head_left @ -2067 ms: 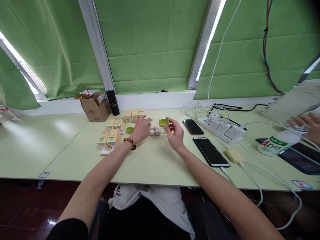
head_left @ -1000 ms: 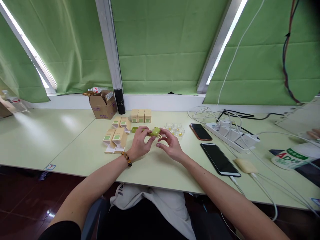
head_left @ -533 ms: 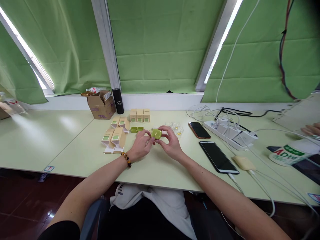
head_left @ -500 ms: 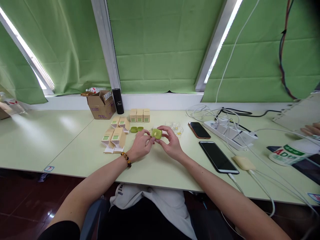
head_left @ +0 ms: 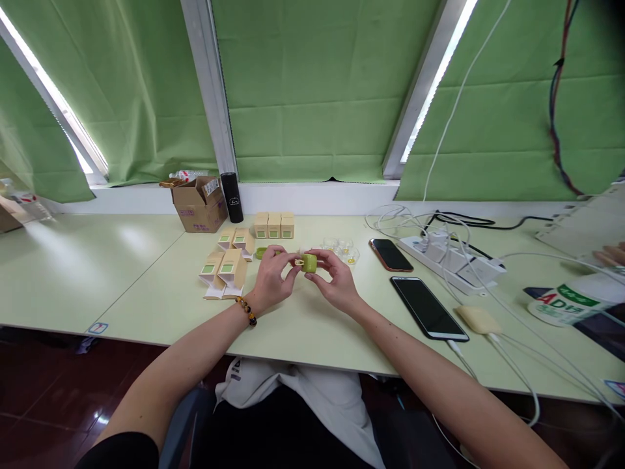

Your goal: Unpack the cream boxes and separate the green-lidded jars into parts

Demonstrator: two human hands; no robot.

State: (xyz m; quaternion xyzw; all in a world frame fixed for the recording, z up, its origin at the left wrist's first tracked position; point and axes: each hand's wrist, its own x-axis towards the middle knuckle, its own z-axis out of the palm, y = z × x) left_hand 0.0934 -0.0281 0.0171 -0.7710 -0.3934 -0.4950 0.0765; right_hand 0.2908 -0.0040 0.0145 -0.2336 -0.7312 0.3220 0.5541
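A small green rounded case (head_left: 309,263) is held above the table between both hands. My right hand (head_left: 336,280) pinches it at its right side with thumb and fingers. On its left side a pale loop-like part (head_left: 299,262) sticks out, and my left hand (head_left: 274,279) has thumb and fingers closed on it. Beyond my left hand lies another small green case (head_left: 262,252), partly hidden by the fingers. Several clear little containers with yellow bits (head_left: 350,256) rest behind my right hand.
Open cream cartons (head_left: 233,268) stand left of my hands, with closed cream boxes (head_left: 274,225) behind. Further back are a cardboard box (head_left: 199,205) and a black cylinder (head_left: 232,197). Rightward lie two phones (head_left: 428,307), a power strip (head_left: 446,262) and cables. Another person's hand (head_left: 610,254) shows far right.
The green case has been turned in my hands, from its broad face to a narrower side with the pale loop showing. My left hand has shifted slightly and covers more of the green case behind.
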